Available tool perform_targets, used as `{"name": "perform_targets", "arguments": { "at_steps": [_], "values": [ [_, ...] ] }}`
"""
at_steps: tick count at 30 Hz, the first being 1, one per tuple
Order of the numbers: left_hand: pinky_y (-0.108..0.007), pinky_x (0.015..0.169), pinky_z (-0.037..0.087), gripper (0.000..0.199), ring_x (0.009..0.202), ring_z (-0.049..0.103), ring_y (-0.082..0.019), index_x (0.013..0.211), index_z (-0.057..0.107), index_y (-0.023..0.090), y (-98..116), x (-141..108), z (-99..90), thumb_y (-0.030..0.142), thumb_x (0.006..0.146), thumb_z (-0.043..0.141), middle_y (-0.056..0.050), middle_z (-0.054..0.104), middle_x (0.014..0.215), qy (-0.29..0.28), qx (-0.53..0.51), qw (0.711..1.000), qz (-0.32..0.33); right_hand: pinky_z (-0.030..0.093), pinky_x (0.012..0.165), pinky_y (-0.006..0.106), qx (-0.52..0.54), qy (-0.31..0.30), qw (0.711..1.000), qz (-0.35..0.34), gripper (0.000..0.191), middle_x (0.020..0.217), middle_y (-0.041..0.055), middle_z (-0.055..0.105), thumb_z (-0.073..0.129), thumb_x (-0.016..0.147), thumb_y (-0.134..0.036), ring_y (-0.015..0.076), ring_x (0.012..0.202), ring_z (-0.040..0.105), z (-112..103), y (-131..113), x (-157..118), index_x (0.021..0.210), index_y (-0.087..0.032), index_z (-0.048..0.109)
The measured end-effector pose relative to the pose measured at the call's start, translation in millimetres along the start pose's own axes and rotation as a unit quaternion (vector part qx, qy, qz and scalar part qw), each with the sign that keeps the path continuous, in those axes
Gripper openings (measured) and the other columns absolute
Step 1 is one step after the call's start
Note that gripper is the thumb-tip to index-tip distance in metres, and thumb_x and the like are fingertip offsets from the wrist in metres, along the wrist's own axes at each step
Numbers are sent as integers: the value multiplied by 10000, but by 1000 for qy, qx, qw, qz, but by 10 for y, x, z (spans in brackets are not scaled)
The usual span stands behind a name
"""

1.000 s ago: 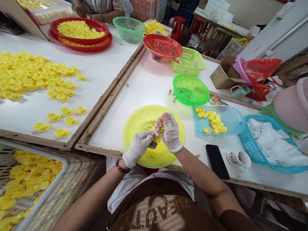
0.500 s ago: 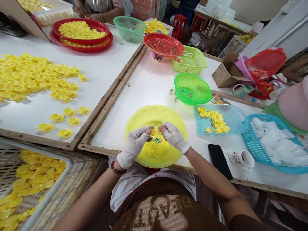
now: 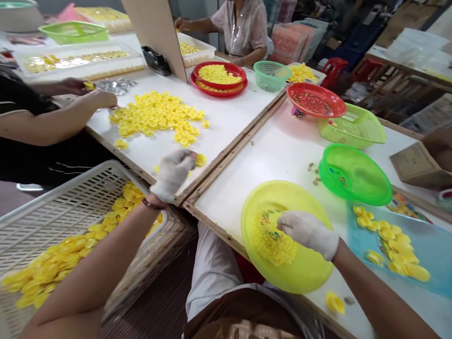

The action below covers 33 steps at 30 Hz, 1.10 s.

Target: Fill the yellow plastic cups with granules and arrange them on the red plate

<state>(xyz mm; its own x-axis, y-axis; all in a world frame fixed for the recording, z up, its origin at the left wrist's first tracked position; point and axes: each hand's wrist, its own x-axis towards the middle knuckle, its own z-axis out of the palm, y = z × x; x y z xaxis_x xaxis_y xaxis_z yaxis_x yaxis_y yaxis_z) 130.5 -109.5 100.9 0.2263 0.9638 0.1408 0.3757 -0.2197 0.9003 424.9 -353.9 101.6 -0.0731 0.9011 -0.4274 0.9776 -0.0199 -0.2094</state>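
Observation:
My left hand [image 3: 173, 175], in a white glove with bare fingertips, is over the front corner of the left table. Its thumb and finger pinch at a yellow hat-shaped piece [image 3: 200, 160]; more such pieces are partly hidden behind the glove. My right hand [image 3: 307, 231], gloved the same way, reaches into a round yellow basin [image 3: 312, 278]. Its fingertips are closed just over small yellow pellets [image 3: 277, 249] and a few coloured bits, and whatever they grip is too small to make out. A yellow piece [image 3: 334, 302] lies on the table near my right forearm.
A heap of yellow pieces [image 3: 155, 113] covers part of the left table, where a co-worker's hands [image 3: 100, 100] work. A white crate [image 3: 106, 172] stands below. Beyond the basin are a green basket [image 3: 356, 174], a red tray [image 3: 316, 100] and a blue tray [image 3: 434, 249]. A wooden edge [image 3: 233, 153] divides the tables.
My hands, together over the basin before, are now apart: the left has moved to the left table, the right down toward the pellets. My view has swung left, bringing a co-worker into sight.

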Motion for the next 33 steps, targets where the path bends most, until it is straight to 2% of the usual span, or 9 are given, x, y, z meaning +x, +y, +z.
{"name": "perform_targets", "arguments": {
  "at_steps": [3,6,10,14,17,22,25,29,33],
  "values": [
    [-286,656,435,276,682,552,-168,849,718,160,-582,583,-591,388,792,574,-17,612,681,90,141,985,-41,490,804,321,30,119,990,-74,261,889,67,696,474,961,-203,189,824,639,-341,-281,600,923,-193,732],
    [-296,687,420,279,679,525,-167,867,728,156,-1129,955,-945,375,782,578,-17,605,679,104,206,968,-100,479,859,289,52,197,966,-157,246,1034,83,659,489,956,-160,182,932,628,-580,-720,1459,1090,-189,693],
    [-310,753,430,303,765,561,-193,909,730,143,-1570,1124,-1057,373,814,558,-59,673,793,88,244,956,-136,459,829,288,-50,135,973,-179,298,1135,109,602,532,927,-128,199,969,616,-684,-1234,2627,1196,-175,651],
    [-324,803,435,312,851,585,-216,965,726,137,-1689,1135,-1005,355,836,545,-95,716,919,58,267,950,-152,414,700,287,-155,51,970,-178,420,1181,113,580,661,879,-214,201,881,624,-675,-1442,3337,1296,-221,609],
    [-349,846,435,293,918,605,-244,981,725,142,-1698,1112,-971,337,849,550,-108,724,982,54,273,947,-161,368,661,285,-172,18,965,-197,293,1090,96,613,657,893,-232,181,816,613,-667,-1468,3529,1185,-209,675],
    [-378,918,421,351,1054,618,-281,1031,723,134,-1729,1038,-929,361,907,486,-100,718,1051,47,281,947,-149,349,666,289,-156,20,962,-222,113,938,72,628,651,875,-136,170,771,571,-619,-1446,3589,960,-163,719],
    [-364,938,407,460,1108,598,-267,1098,707,87,-1772,1023,-900,388,945,395,-79,700,1083,43,297,943,-146,355,665,296,-132,45,968,-208,107,931,76,624,616,898,-126,164,741,556,-547,-1418,3565,935,-149,714],
    [-391,892,411,307,1024,619,-293,964,727,123,-1836,1052,-852,320,904,500,-127,721,1017,60,312,936,-150,376,675,298,-125,68,975,-173,141,977,92,629,568,953,-184,177,795,586,-475,-1422,3495,981,-152,703],
    [-374,829,399,341,950,608,-262,938,720,119,-1793,1043,-842,340,939,461,-135,719,991,60,338,930,-132,413,702,315,-143,60,978,-138,189,1052,143,632,548,974,-245,225,876,626,-475,-1529,3458,1041,-138,690]
  ]
}}
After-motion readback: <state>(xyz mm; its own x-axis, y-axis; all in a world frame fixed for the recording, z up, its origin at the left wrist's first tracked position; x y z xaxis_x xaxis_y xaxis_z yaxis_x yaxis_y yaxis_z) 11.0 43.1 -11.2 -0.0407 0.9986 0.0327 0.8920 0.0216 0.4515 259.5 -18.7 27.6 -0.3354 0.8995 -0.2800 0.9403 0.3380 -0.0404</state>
